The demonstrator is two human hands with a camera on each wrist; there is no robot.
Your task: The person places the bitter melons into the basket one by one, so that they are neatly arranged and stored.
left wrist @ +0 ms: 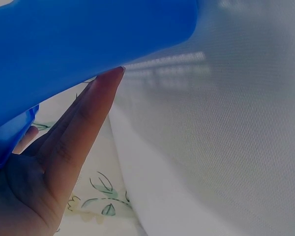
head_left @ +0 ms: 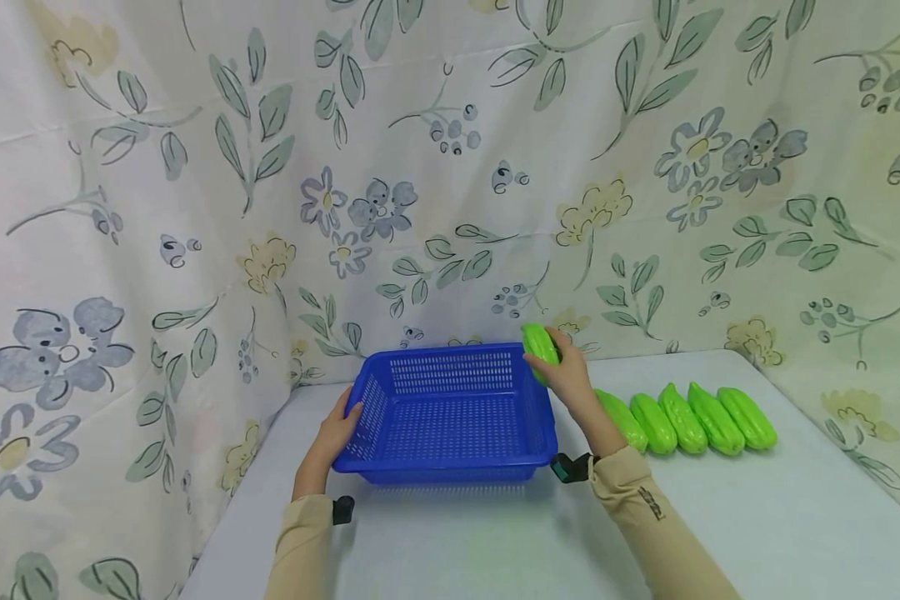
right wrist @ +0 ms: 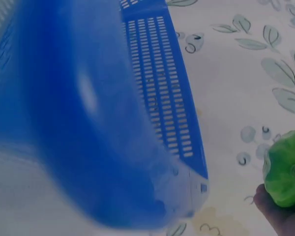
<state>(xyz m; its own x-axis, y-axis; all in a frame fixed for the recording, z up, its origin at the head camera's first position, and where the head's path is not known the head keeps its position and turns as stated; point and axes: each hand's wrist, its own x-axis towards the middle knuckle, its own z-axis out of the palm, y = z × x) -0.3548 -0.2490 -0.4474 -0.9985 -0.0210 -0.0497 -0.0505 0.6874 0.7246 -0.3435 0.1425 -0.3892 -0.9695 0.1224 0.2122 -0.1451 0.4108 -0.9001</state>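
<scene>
A blue plastic basket [head_left: 450,462] with perforated walls sits in front of me, its slotted floor in sight. At its left rim my left hand [head_left: 337,435] grips the edge, thumb over the top. In the left wrist view, the fingers [left wrist: 81,132] of that hand extend along the underside of the blue rim. My right hand [head_left: 572,375] holds a bright green ridged gourd [head_left: 537,343] above the basket's back right corner. The right wrist view shows the lobed end of this gourd [right wrist: 290,169] between thumb and fingers, beside the basket's rim.
Several more green gourds [head_left: 685,419] lie in a row on the white table [head_left: 817,517], to the right of the basket. A flower-printed curtain [head_left: 450,167] hangs behind the table and along its left side.
</scene>
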